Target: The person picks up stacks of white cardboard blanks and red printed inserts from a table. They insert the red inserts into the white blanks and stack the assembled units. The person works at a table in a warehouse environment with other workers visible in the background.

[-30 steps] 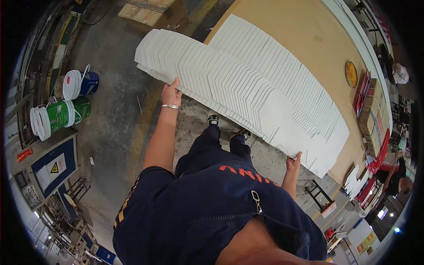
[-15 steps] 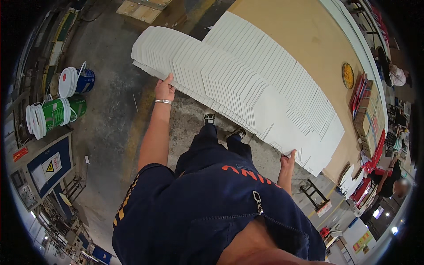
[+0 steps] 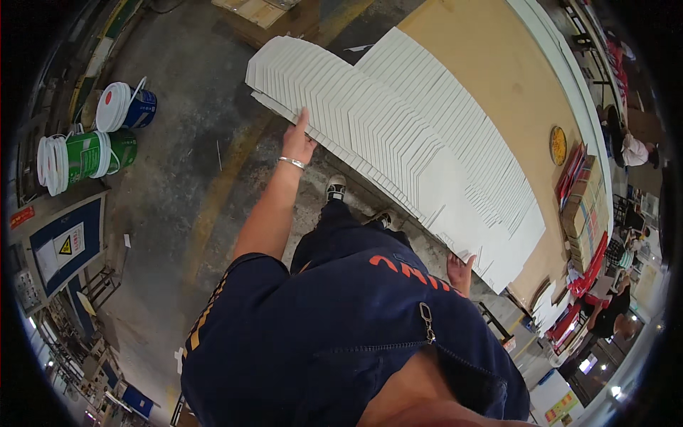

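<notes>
A long row of overlapping white card sheets (image 3: 370, 128) with angled edges lies fanned out in front of me. My left hand (image 3: 299, 141) grips its near edge toward the left end, thumb over the top and fingers partly hidden below. At the right end, my right hand (image 3: 459, 273) takes hold of the same near edge; its thumb stands up against the sheets while the other fingers are mostly hidden. A second fanned row of white sheets (image 3: 455, 107) lies just behind, on the brown tabletop (image 3: 491, 50).
Blue (image 3: 142, 107) and green (image 3: 85, 156) buckets stand on the floor at left, near a blue panel (image 3: 65, 245). A round yellow dish (image 3: 558, 145) and tied cardboard bundles (image 3: 585, 199) rest on the table at right. Another person (image 3: 608, 313) is beyond.
My view has turned slightly, so the left end of the sheets appears farther right. Both hands remain at the near edge, and the right thumb stands more upright.
</notes>
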A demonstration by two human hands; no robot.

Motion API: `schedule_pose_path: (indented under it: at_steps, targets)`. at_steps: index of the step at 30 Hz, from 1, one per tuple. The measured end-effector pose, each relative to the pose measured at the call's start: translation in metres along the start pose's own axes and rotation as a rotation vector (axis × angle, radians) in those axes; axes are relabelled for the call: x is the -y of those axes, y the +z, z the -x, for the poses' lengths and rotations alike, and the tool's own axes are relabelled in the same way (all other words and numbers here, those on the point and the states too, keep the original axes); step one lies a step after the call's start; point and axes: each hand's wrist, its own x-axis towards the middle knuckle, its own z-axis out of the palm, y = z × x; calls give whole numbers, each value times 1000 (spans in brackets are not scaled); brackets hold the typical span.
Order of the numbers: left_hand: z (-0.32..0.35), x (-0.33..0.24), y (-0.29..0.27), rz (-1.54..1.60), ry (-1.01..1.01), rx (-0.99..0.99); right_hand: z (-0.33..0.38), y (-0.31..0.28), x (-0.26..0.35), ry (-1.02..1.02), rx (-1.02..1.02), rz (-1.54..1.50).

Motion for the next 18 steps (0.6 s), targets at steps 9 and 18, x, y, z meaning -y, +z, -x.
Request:
schedule_pose_path:
  at_steps: [9,18]
  targets:
    - [-2,25,13,-265,9,-344,36,89,43,-996,-18,1059]
    - [24,32,32,-367,-72,-304,78,364,-98,-1492,763,1667]
